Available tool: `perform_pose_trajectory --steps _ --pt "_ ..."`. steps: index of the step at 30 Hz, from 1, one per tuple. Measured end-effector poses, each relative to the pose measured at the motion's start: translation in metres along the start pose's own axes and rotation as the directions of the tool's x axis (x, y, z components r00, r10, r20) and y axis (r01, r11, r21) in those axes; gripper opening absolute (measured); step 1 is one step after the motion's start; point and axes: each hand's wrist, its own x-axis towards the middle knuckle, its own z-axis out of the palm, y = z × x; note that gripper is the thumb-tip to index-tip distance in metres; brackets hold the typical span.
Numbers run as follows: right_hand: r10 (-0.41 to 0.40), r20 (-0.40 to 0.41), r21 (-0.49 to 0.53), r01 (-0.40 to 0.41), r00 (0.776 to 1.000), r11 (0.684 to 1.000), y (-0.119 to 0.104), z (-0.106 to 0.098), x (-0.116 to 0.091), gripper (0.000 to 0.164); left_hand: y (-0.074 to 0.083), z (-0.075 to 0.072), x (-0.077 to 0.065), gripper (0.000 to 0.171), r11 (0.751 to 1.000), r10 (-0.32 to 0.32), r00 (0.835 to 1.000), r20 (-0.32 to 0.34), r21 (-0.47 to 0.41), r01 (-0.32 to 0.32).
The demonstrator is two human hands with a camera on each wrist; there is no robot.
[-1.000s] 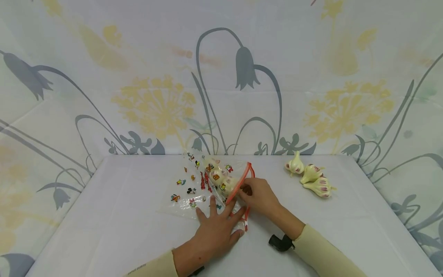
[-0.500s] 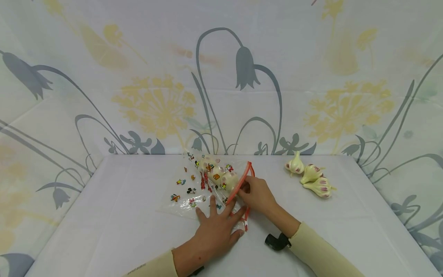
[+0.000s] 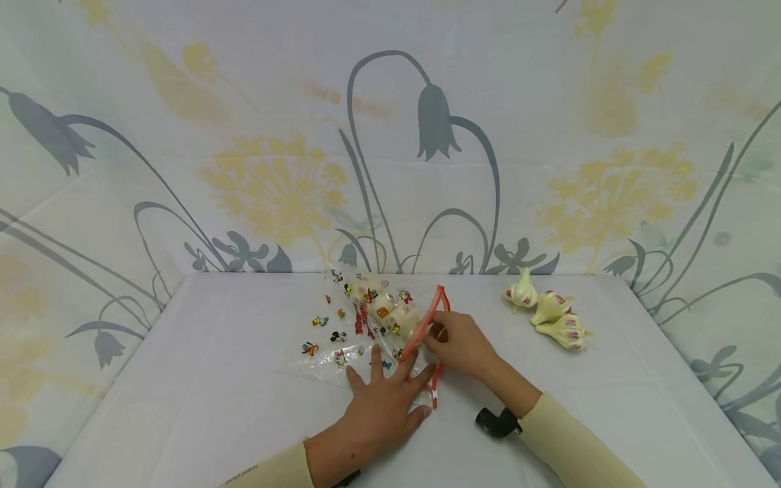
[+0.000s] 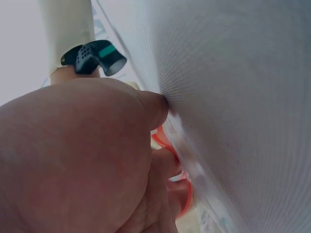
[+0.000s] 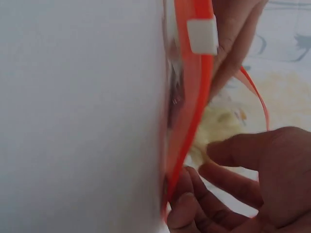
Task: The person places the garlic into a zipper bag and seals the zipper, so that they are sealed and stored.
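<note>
A clear zip bag (image 3: pixel 323 339) with cartoon prints and a red zip edge (image 3: pixel 425 320) lies on the table, its mouth facing right. Several garlic bulbs (image 3: pixel 405 318) show through the plastic. My left hand (image 3: pixel 381 407) lies over the bag's near corner, fingers spread, pressing it down; its thumb touches the cloth in the left wrist view. At the mouth, my right hand (image 3: pixel 462 344) has thumb and fingers bent inside the red edge. In the right wrist view they pinch the tip of a pale garlic bulb (image 5: pixel 221 128). A white slider (image 5: pixel 202 36) sits on the zip.
To the right of the bag, three loose garlic bulbs (image 3: pixel 551 307) lie grouped together on the white tablecloth (image 3: pixel 201 379). A flower-printed curtain (image 3: pixel 390 135) rises behind the table. A black wrist camera (image 3: pixel 497 423) sits under the right forearm.
The garlic nearest the bag's mouth has shifted slightly. My right hand moved a little left, then slightly back right, staying at the mouth. My left hand has kept its place.
</note>
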Motion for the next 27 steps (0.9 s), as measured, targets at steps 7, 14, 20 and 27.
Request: perform_pose_trajectory --steps 7,14,20,27 --pt "-0.079 0.016 -0.041 0.079 0.997 0.996 0.006 -0.019 -0.004 0.013 -0.001 0.000 0.001 0.062 1.000 0.005 1.000 0.011 -0.014 -0.005" --pt "-0.094 -0.047 -0.062 0.091 0.994 0.994 0.010 -0.040 -0.005 0.012 -0.001 -0.001 0.003 0.063 0.999 0.002 0.999 0.043 -0.038 0.000" --pt "-0.097 -0.118 -0.081 0.088 0.988 0.993 0.013 -0.059 -0.006 0.015 -0.003 0.000 0.003 0.063 0.999 0.009 0.999 0.052 -0.037 -0.007" --pt "-0.117 -0.198 -0.102 0.098 0.973 0.990 0.018 -0.079 -0.009 0.016 -0.003 0.000 0.002 0.064 0.999 0.014 0.999 0.048 -0.044 -0.011"
